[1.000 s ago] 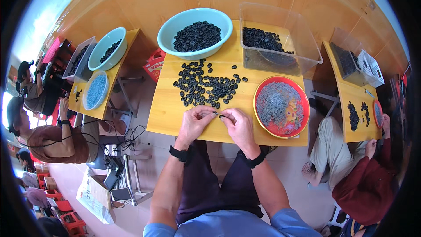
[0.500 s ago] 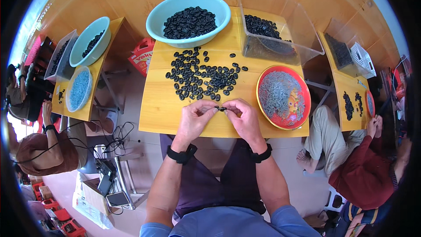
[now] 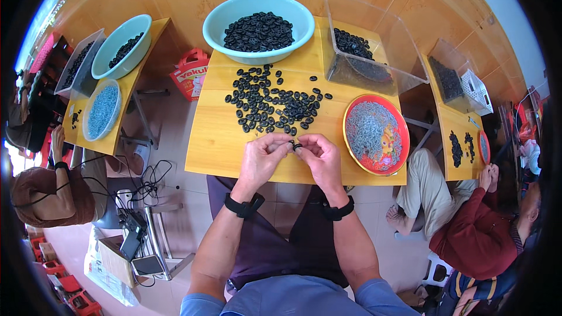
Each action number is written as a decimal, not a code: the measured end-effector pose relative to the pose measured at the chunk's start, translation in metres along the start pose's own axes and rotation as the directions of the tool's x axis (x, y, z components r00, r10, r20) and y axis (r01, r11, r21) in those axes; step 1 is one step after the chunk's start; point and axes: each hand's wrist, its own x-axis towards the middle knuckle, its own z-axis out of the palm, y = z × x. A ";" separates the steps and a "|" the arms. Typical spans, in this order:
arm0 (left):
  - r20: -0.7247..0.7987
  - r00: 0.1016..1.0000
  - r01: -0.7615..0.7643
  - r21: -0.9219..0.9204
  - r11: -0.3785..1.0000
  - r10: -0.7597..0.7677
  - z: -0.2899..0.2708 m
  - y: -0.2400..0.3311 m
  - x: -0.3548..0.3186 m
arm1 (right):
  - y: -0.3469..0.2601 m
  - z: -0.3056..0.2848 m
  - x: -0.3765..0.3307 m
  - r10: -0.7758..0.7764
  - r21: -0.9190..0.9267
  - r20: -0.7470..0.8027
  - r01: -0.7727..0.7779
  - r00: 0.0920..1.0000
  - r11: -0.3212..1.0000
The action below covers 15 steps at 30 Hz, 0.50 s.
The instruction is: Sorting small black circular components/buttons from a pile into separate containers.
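Observation:
Just past the near edge of the table, my left hand (image 3: 261, 157) and my right hand (image 3: 321, 159) meet at the fingertips. Both pinch a small black oval piece (image 3: 297, 146) between thumb and forefinger; the fingers partly cover it. Beyond my hands lies a loose spread of black oval pieces (image 3: 273, 108), which look to have holes in them. To the right of my right hand, a red round tray (image 3: 405, 140) carries a heap of small grey-blue metallic-looking parts (image 3: 369, 124), too small to name.
At the back stand a light-blue basin (image 3: 213, 29) of black pieces and a clear plastic bin (image 3: 404, 44). A red bag (image 3: 188, 75) sits left of the table. Co-workers sit at side tables, one in a dark red sleeve (image 3: 468, 216). Cables (image 3: 153, 178) trail at lower left.
The black piece has turned between my fingertips, and my fingers have shifted slightly. The whole view has also moved a little. My hands stay at the same spot by the table's near edge.

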 end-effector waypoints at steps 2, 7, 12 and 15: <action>-0.005 1.000 -0.001 0.063 0.998 0.001 0.000 0.002 -0.001 | 0.002 -0.001 0.000 0.018 0.028 -0.009 -0.018 1.000 0.999; -0.045 0.998 -0.026 0.148 0.989 0.033 0.003 0.000 -0.001 | 0.007 -0.004 0.001 -0.097 0.002 -0.036 0.097 0.995 0.995; -0.058 0.998 -0.012 0.175 0.985 0.022 0.005 0.004 0.001 | 0.004 -0.007 0.002 -0.033 0.041 -0.044 0.035 0.998 0.999; -0.066 0.998 -0.005 0.196 0.981 0.018 0.006 0.005 0.001 | 0.004 -0.007 0.003 -0.051 -0.028 -0.024 0.050 0.998 0.998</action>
